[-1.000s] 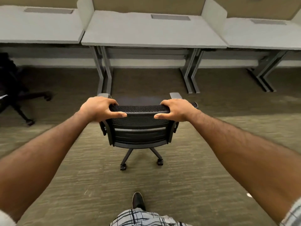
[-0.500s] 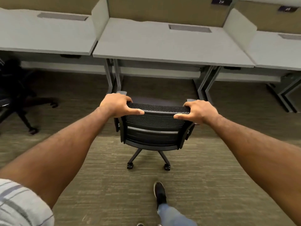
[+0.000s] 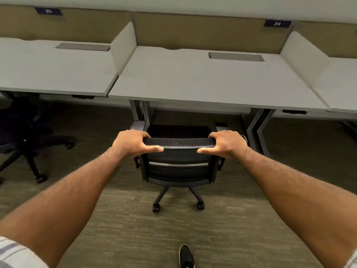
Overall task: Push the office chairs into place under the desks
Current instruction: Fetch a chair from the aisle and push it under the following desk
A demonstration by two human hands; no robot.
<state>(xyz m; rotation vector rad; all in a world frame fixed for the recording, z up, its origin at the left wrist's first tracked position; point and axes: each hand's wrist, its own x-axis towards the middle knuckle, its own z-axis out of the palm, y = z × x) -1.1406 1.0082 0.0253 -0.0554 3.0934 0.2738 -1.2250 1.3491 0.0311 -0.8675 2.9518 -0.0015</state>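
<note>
Across the top of the view runs a row of pale grey tables against a tan partition wall (image 3: 202,29), split by short upright dividers (image 3: 123,47); the middle table (image 3: 202,82) fills the centre, with a second table (image 3: 54,70) to its left and the corner of a third at the far right. Brownish carpet (image 3: 135,229) covers the floor below them. Directly in front of the middle table stands the black office chair (image 3: 178,169), its mesh back facing the camera, its dark seat reaching just up to the table's front edge between the grey table legs, and two of its wheels resting on the carpet on the near side. Another black chair (image 3: 25,136) sits in shadow under the left table, partly out of frame. Both bare forearms stretch forward from the lower corners. The left hand (image 3: 133,143) is closed on the left end of the chair's top rail, fingers curled over the far side and thumb lying along the near face; the right hand (image 3: 225,144) holds the right end in the same way. Each table has a grey rectangular panel set into its back part, and small dark number plates (image 3: 277,23) hang on the partition. A black shoe (image 3: 186,255) shows at the bottom edge.
</note>
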